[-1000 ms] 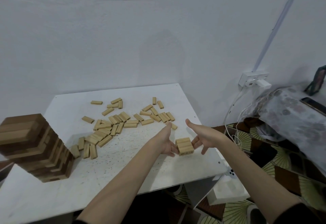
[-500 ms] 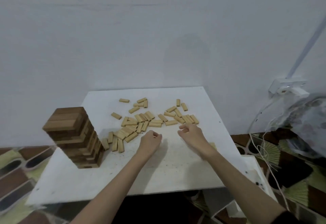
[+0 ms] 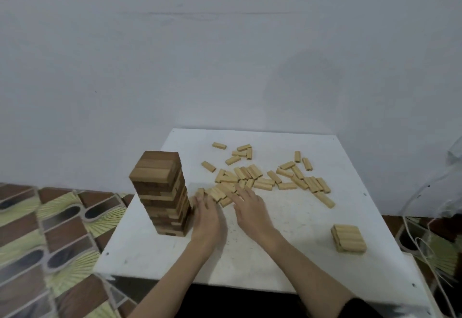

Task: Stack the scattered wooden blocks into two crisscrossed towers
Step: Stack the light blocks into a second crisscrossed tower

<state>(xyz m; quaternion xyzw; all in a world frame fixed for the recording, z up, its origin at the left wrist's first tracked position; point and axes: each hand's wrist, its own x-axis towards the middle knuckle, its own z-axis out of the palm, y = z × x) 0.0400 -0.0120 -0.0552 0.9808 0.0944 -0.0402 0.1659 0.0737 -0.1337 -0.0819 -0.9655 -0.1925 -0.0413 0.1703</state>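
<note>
A tall crisscrossed tower of dark and light wooden blocks (image 3: 162,192) stands at the left of the white table (image 3: 287,217). A low stack of pale blocks (image 3: 348,237), two layers high, sits near the right front edge. Several loose pale blocks (image 3: 260,177) lie scattered across the middle and back. My left hand (image 3: 206,215) lies flat beside the tower's base, fingertips on the nearest blocks. My right hand (image 3: 250,207) lies flat next to it, fingers stretched over the same cluster. Neither hand holds a block.
The table stands against a white wall. A patterned floor mat (image 3: 50,230) shows at the left. White cables (image 3: 425,242) hang off the table's right side.
The view has swung left. Both hands left the low stack at the right and moved left across the table to the loose blocks near the tall tower, fingers now spread flat.
</note>
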